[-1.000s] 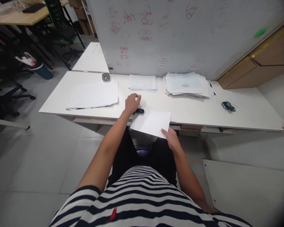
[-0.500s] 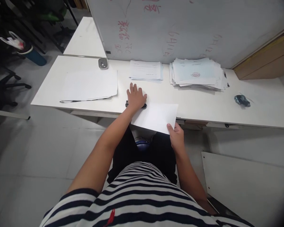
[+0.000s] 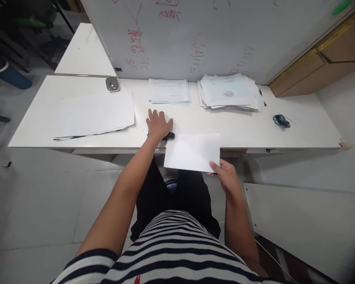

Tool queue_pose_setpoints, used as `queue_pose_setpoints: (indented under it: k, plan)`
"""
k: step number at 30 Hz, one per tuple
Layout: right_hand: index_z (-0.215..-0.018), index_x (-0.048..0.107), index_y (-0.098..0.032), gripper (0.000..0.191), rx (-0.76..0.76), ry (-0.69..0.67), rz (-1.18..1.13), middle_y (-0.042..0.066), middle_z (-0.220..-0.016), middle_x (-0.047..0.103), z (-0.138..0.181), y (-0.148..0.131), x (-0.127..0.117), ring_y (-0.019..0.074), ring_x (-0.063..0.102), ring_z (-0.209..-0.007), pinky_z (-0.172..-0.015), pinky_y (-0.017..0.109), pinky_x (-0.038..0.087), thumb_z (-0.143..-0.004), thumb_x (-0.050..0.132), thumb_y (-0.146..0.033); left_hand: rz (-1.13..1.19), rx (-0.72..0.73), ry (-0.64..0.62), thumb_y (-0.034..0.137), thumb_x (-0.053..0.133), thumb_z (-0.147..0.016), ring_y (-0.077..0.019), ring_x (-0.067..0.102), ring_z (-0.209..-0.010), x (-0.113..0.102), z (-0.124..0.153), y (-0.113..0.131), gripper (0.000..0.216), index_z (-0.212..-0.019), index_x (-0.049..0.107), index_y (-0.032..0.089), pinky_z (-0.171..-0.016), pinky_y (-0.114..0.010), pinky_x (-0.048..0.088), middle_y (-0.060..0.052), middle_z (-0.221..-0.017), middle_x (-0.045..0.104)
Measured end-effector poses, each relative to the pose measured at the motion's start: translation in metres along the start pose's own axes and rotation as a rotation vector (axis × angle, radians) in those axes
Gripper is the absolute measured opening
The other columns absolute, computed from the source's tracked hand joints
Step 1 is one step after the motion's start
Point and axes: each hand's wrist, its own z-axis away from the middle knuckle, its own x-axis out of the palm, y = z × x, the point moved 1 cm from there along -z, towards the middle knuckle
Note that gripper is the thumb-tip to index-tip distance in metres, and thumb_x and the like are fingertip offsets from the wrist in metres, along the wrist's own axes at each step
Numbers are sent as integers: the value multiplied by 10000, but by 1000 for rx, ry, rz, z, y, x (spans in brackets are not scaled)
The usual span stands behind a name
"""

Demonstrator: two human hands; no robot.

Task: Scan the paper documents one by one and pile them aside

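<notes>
My left hand (image 3: 159, 123) lies palm down with its fingers spread over a black object (image 3: 169, 136), which looks like a stapler, near the front edge of the desk. The palm and wrist cover most of it, and only its rounded right end shows clearly. Beside that end is a white sheet of paper (image 3: 192, 152), which may be more than one layer. It reaches out past the desk edge above my lap. My right hand (image 3: 227, 173) pinches the sheet's near right corner, thumb on top and fingers underneath.
On the white desk (image 3: 239, 132) lie large white sheets (image 3: 94, 114), a small stack of printed papers (image 3: 168, 90) and a thicker stack (image 3: 229, 92). A grey rounded case (image 3: 112, 84) and a dark crumpled item (image 3: 281, 121) lie there too. Behind stands a whiteboard (image 3: 177, 43).
The view has swung to the right. The sheet has turned to lie squarer to the desk edge, still pinched in my right hand. My left hand stays over the black object.
</notes>
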Motion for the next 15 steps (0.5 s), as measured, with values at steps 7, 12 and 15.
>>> queue_pose_setpoints:
  k: [7,12,15]
  plan:
    - [-820,713,-145,323,36,223,17,29,-745,687,24,-13,-66,113,564,-534,-443,230,486,-638,795,-399,-36,-4,-27,554,393,-885,-322,71,-1445,-14,8,8,496,-1238,484,218,-1096,-518,256,-133,-1438,388]
    - [-805,684,-160,259,-188,499,-74,20,-849,671,14,-52,-79,91,563,-596,-450,194,501,-648,796,-333,19,34,6,526,372,-902,-329,150,-1426,-16,11,7,453,-1223,507,236,-1080,-509,286,-119,-1374,463]
    - [-734,615,-182,231,-300,349,-71,-18,-755,610,-47,-80,-39,76,551,-563,-485,197,522,-667,762,-347,67,58,56,501,402,-900,-353,210,-1401,-14,12,7,424,-1180,538,213,-1066,-530,290,-141,-1326,503]
